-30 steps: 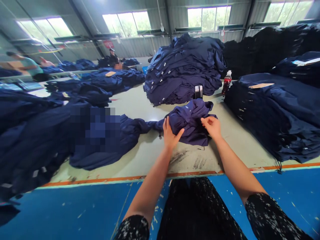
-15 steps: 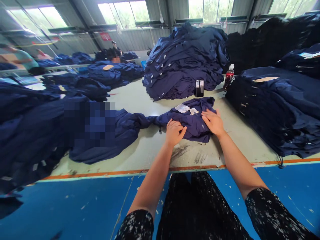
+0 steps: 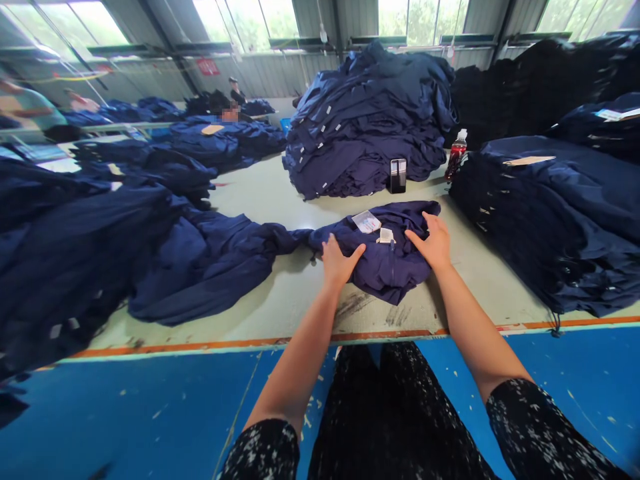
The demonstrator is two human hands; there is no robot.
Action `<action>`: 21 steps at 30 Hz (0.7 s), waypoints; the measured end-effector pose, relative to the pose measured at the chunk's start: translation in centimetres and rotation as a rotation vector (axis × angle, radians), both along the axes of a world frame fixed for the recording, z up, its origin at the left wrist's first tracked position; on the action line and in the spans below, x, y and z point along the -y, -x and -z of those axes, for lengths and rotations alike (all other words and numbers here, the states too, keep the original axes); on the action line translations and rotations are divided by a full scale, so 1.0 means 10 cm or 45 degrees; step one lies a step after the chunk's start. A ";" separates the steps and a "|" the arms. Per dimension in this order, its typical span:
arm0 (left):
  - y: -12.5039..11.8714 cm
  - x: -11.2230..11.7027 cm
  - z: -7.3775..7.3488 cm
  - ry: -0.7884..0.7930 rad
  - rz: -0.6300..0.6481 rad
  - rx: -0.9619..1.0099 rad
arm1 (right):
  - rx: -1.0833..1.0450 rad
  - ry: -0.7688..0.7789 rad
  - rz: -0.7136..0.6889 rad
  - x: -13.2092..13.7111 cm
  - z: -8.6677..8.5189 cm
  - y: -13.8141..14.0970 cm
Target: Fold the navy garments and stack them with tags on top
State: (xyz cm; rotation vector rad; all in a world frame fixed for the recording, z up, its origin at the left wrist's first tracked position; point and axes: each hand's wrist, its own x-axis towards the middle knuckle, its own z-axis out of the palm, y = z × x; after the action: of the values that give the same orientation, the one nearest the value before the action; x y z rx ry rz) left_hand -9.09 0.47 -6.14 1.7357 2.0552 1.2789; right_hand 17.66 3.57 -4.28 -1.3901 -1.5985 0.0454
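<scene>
A navy zip garment lies bunched on the table in front of me, with a white printed label and a smaller white tag facing up. At its left side is my left hand, thumb and fingers apart, touching the cloth. My right hand is on the right side of the same garment, its thumb and fingers also spread. Neither hand is closed round the fabric. A twisted length of navy cloth runs from the garment to the heap on the left.
Navy garments spread over the table's left side. Behind stands a tall navy pile, with a phone leaning on it and a bottle beside it. More stacked garments fill the right. The orange-trimmed table edge is close to me.
The garment's near part has shifted toward me, and its zip and white tag show more fully. My left hand has moved slightly left; both hands have spread their fingers wider.
</scene>
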 end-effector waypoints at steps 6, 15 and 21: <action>-0.01 0.03 0.02 -0.289 0.234 -0.180 | -0.134 -0.011 -0.186 -0.07 0.08 0.06; -0.08 0.21 -0.14 -0.635 0.608 -0.333 | -0.966 -0.559 -0.254 -0.10 -0.06 -0.17; -0.09 0.17 -0.10 -0.480 0.862 -0.356 | 0.153 -0.100 -0.669 0.23 -0.23 0.05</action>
State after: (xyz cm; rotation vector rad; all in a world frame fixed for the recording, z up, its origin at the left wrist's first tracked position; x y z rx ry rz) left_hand -8.16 -1.25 -5.16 2.5869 1.1566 1.2825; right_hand 17.18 1.25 -1.94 -0.8969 -2.0074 0.2117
